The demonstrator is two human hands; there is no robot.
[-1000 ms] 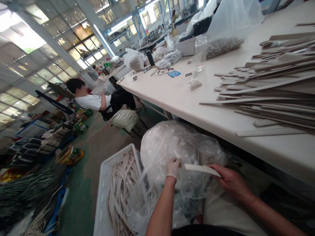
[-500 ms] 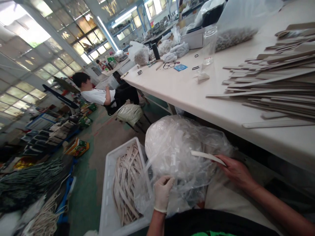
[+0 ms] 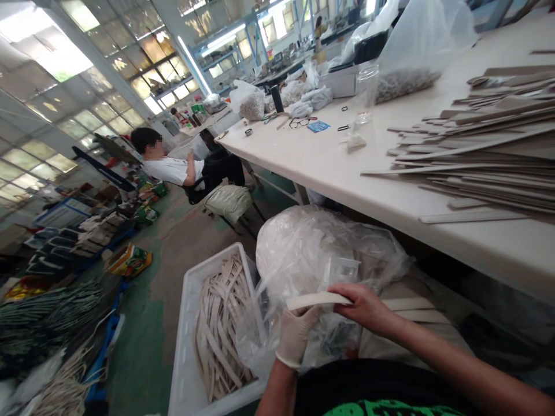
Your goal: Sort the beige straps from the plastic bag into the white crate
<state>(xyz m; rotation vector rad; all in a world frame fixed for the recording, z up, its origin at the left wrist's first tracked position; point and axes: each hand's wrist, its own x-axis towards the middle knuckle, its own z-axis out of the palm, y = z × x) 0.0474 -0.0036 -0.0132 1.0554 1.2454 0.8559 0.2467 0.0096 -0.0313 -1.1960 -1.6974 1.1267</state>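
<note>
My left hand (image 3: 297, 336), in a white glove, is closed at the left end of a pale beige strap (image 3: 318, 299). My bare right hand (image 3: 363, 307) pinches the same strap farther along, so it spans between both hands with a slight bend. Behind the hands is a big clear plastic bag (image 3: 290, 242), crumpled, its contents hard to make out. More beige strips (image 3: 411, 310) lie across my lap under the right forearm. To the left of my gloved hand, a white plastic crate (image 3: 184, 323) holds a heap of loose beige straps (image 3: 223, 329).
A long table (image 3: 295, 156) runs along the right, with a stack of flat strips (image 3: 485, 150), a clear jar (image 3: 367, 95), eyeglasses (image 3: 299, 123) and filled bags. A seated person (image 3: 173, 170) is beyond a stool with a pale green cushion (image 3: 229, 202). Bundled goods line the floor at left.
My right hand has brought the strap left and down to my gloved left hand, which now grips its end. The strips on my lap have come into view.
</note>
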